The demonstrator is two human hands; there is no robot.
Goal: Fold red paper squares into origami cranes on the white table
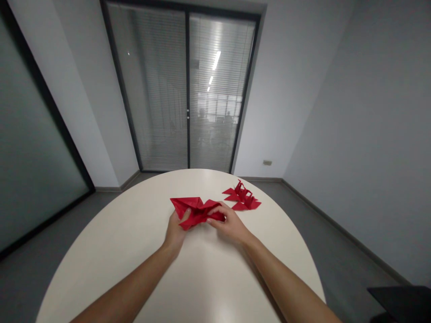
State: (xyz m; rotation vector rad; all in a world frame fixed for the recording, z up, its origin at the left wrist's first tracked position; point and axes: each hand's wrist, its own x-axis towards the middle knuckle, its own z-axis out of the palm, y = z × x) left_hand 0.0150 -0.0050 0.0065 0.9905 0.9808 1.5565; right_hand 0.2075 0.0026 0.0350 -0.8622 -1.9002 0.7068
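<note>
Between my two hands is a sheet of red origami paper (193, 207), partly folded, with creased flaps opened out and a pointed corner toward the left. My left hand (175, 229) grips its left part, the thumb lying on top and the other fingers hidden beneath. At the paper's right end, my right hand (230, 224) pinches a flap between thumb and fingers. Just beyond my right hand, several folded red paper cranes (243, 197) stand close together on the table.
The round white table (111, 255) extends around my hands, its curved edge on the far side. Behind it are glass doors (161, 89) with blinds. A dark object (404, 303), perhaps a chair, is at the lower right.
</note>
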